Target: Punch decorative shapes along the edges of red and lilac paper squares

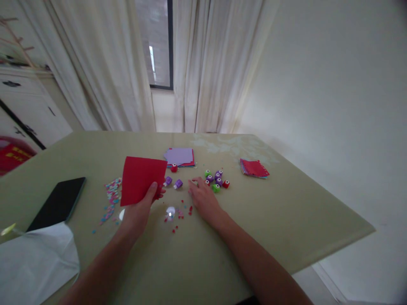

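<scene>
My left hand point(140, 214) grips a square red sheet point(143, 176), thumb on its near face, raised above the table. Low on the table, my right hand point(205, 201) has its fingers slightly bent and apart, with nothing visible in them. Just beyond and beside it is a cluster of small purple, green and red craft punches point(218, 180) with white round tops. Two purple punches point(178, 184) lie between my hands. A red punch point(174, 168) sits farther back. Small red cut-out bits point(190, 210) are scattered in front, around a shiny whitish round piece point(171, 212).
Stacked purple and red sheets point(179, 156) lie at the back, and red-topped squares point(255, 168) to the right. Colourful confetti point(112, 195) spreads at left, near a dark phone point(59, 203). A white face mask point(41, 262) occupies the near left. The table point(286, 224) meets a wall at right.
</scene>
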`<state>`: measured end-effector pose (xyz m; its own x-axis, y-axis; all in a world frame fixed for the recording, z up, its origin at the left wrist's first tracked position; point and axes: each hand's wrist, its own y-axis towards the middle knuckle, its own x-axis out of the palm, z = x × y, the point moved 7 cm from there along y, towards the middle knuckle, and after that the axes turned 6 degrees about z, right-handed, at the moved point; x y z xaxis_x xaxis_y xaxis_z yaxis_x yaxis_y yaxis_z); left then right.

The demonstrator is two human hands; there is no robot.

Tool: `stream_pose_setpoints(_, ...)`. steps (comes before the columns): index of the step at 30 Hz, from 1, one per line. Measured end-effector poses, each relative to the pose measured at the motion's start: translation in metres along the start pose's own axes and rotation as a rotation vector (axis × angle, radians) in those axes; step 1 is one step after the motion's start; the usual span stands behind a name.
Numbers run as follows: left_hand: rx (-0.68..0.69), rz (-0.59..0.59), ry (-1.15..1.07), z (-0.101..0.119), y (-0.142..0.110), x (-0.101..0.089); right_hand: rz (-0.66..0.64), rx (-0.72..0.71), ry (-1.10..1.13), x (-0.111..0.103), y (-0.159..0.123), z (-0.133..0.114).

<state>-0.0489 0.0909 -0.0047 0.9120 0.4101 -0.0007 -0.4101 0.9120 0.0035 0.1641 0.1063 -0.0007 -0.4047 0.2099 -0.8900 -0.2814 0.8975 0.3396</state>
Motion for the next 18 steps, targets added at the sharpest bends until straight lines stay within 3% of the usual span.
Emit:
stream_pose_setpoints(5, -0.006, 0.033, -0.032, 0.002, 0.004, -0.002, 0.102, -0.053, -0.16, -0.003, 0.009, -0.019)
stream_pose_setpoints(8, 0.015, -0.009, -0.03, 0.001, 0.002, 0.002, 0.046, -0.118, -0.152, 0.004, 0.01, -0.032)
stream_pose_setpoints(13, 0.039, -0.073, -0.062, 0.001, -0.002, 0.012, -0.036, -0.12, -0.051, 0.003, 0.002, -0.031)
stream_pose_setpoints(15, 0.041, -0.107, -0.063, 0.003, -0.005, 0.017, 0.001, -0.071, 0.093, -0.003, -0.001, -0.027)
stream_pose_setpoints(18, 0.045, -0.135, -0.024, 0.005, -0.008, 0.021, 0.145, 0.197, 0.699, -0.01, -0.002, -0.009)
